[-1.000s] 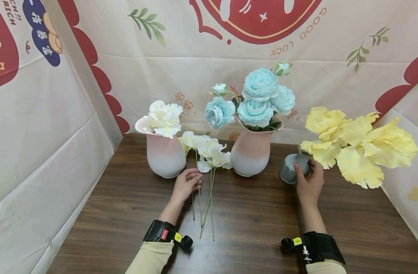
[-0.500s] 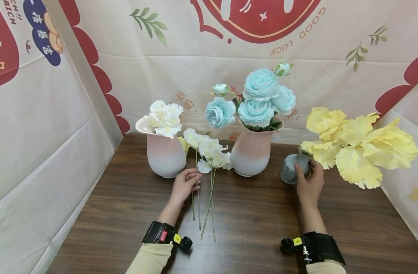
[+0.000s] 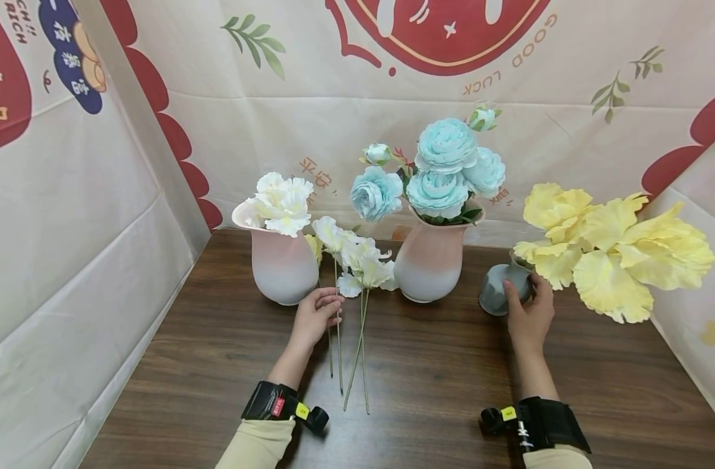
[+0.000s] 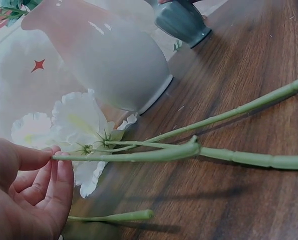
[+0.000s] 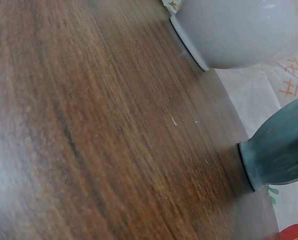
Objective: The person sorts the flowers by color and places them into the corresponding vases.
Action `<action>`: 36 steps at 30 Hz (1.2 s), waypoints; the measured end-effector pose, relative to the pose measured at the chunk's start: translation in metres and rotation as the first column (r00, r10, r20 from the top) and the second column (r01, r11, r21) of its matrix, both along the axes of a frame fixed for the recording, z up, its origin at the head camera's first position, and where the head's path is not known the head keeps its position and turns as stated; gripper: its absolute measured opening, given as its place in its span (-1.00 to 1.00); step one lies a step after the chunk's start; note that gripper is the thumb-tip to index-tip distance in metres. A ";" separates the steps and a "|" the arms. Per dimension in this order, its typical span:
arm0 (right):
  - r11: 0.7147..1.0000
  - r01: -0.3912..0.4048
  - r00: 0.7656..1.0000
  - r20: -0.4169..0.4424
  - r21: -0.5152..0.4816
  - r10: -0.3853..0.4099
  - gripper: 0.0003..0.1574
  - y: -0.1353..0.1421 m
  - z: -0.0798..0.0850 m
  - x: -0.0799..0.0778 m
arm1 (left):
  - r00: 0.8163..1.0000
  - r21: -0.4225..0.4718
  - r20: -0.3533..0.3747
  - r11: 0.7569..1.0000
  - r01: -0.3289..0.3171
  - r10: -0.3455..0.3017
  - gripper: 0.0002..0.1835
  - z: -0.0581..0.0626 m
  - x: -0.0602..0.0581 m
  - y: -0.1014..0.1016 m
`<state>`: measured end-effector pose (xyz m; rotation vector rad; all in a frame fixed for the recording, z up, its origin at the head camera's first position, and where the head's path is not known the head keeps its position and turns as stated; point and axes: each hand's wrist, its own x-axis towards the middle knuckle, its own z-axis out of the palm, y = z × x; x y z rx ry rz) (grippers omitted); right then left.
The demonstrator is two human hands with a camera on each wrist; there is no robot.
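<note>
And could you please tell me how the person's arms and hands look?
The left hand and right hand are bare. Cream sleeves end at black wrist straps, each bearing a small black camera beside a yellow label; the left one also carries a red tag.

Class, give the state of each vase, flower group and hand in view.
Left vase: upright, holding white blossom
Middle vase: upright, holding blue flowers
Gray vase: standing, holding yellow flowers
Loose flowers: outside vases, some stems crossed
Left hand: pinching a stem
Right hand: gripping the gray vase
</note>
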<state>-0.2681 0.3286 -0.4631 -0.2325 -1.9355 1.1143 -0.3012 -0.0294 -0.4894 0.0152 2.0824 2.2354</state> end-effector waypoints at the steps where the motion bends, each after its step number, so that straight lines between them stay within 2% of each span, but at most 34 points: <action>1: 1.000 -0.002 1.000 -0.001 0.000 0.002 -0.46 0.000 0.000 0.000 | 1.000 -0.001 -0.002 1.000 -0.002 0.002 -0.66 0.000 0.000 0.000; 24: 1.000 0.009 1.000 0.009 -0.008 -0.009 -0.45 -0.003 0.002 0.001 | 0.998 0.020 -0.056 1.000 -0.009 0.010 -0.66 0.011 0.006 0.001; 36: 1.000 0.000 1.000 -0.015 0.011 0.000 -0.48 -0.005 0.004 0.002 | 0.995 -0.027 -0.097 1.000 -0.012 0.010 -0.71 0.020 0.011 -0.001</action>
